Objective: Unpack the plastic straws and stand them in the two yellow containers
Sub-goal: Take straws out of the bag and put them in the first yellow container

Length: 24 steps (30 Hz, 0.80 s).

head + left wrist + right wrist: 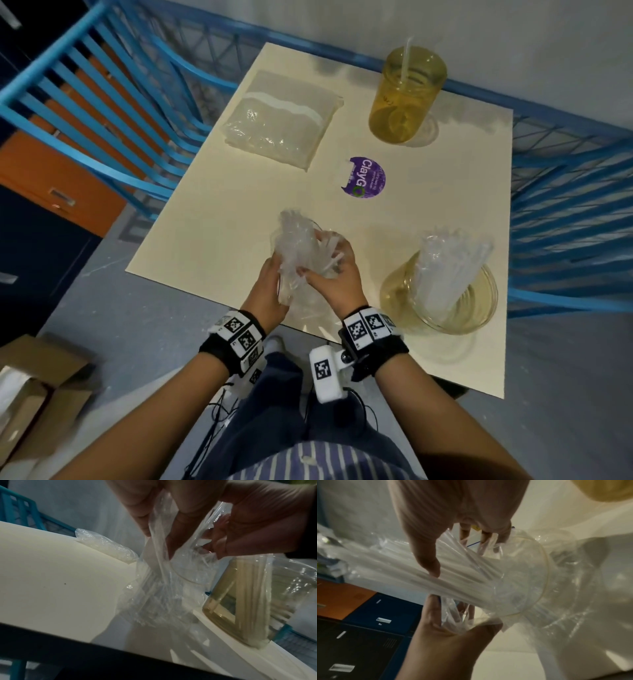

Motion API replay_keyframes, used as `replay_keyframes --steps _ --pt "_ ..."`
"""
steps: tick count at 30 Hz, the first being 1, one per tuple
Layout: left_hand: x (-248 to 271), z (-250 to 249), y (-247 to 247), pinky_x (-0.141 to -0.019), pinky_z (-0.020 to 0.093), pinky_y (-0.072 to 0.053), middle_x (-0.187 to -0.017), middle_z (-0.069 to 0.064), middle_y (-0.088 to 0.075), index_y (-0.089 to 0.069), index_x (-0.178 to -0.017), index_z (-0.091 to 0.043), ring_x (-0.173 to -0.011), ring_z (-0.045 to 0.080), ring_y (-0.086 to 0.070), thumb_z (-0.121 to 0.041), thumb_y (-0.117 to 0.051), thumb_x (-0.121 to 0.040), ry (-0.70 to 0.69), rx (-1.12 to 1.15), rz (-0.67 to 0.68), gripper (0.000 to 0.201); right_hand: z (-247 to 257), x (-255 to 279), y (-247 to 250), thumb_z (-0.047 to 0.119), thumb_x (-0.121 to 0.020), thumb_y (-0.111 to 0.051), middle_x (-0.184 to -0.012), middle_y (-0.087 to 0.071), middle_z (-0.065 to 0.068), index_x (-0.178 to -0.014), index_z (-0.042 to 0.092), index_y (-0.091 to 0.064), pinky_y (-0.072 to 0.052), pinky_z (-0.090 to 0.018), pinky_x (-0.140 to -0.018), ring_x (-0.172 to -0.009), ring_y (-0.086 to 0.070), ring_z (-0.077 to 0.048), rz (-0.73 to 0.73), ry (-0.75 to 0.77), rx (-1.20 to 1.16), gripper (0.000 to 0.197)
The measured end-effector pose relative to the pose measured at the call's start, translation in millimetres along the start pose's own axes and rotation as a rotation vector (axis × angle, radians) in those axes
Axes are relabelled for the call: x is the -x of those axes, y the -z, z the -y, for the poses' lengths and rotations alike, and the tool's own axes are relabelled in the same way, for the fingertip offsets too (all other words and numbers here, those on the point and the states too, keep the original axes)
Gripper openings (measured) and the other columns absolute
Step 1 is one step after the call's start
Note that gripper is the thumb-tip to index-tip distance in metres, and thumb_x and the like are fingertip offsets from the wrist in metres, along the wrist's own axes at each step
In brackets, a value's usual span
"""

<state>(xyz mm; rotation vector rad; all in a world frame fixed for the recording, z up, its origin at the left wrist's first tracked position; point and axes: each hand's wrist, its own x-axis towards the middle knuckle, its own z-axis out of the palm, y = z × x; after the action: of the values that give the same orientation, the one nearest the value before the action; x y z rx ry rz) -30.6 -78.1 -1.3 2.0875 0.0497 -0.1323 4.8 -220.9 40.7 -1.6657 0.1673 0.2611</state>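
The unpacking step was in hand — the left hand (265, 291) gripped the clear bag (294, 246) low over the table (212, 222), while the right hand (337, 274) clutched its straws (453, 574). Next, likely: draw them free and stand them in 1 yellow container (407, 92).

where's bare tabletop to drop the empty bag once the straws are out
Free: the left strip of the table, between the sealed straw pack and the hands. Also the far right side, between the two yellow containers, right of the purple lid. Crowded: the near edge, around the bag of straws.
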Motion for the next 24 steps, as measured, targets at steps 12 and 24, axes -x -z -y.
replay_keyframes --steps 12,24 --pt "-18 -23 14 -0.112 0.030 -0.033 -0.147 -0.001 -0.031 0.001 -0.147 -0.026 -0.131 0.000 -0.034 -0.018 -0.083 -0.057 -0.003 0.192 -0.041 0.124 45 -12 15 0.002 -0.068 -0.073 -0.098 -0.061 0.001 -0.108 0.017 -0.045 -0.045 -0.003 -0.066 -0.082 -0.061 -0.003 -0.246 0.021 -0.079 0.051" --pt "-24 -34 13 -0.103 0.040 -0.043 -0.137 -0.035 -0.022 0.002 -0.148 -0.028 -0.129 -0.007 -0.033 -0.028 -0.085 -0.047 0.068 0.332 -0.026 0.134 135 33 89 0.003 -0.082 -0.056 -0.081 -0.063 -0.017 -0.076 0.019 -0.057 -0.049 -0.045 -0.090 -0.089 -0.063 -0.042 -0.282 0.406 -0.363 0.017"
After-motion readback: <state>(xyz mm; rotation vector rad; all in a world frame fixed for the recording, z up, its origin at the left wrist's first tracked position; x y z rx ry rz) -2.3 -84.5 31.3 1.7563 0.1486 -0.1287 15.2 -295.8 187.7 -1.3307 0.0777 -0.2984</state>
